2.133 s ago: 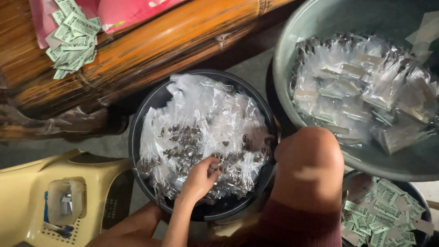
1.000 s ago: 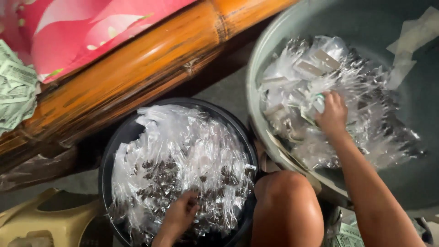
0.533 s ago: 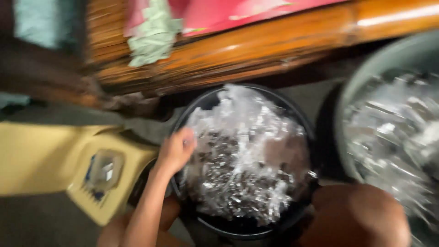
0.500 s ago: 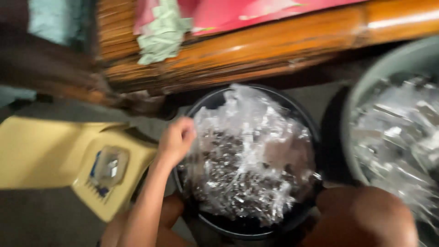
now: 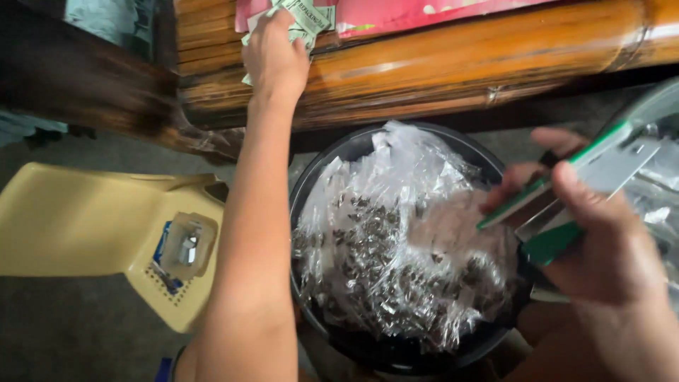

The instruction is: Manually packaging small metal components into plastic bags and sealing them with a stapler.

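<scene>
Dim, warm light; left edge motion-blurred, glare on the plastic bags (image 5: 403, 247).

Glossy varnished bamboo pole (image 5: 453, 71), smooth, amber, streaked grain. Above the pole: matt paper slips (image 5: 300, 18), pale green, crumpled under left hand (image 5: 272, 53); glossy pink sheet (image 5: 424, 10), plastic-looking. Below the pole: black basin (image 5: 318, 184), smooth plastic with dull sheen, filled with clear crinkly plastic bags (image 5: 403, 240), shiny, wrinkled. Left of the basin: matt cream plastic chair (image 5: 78, 226), perforated patch. Right of the basin: stapler (image 5: 573, 191) in right hand (image 5: 601, 247), brushed grey metal, glossy green plastic trim.
</scene>
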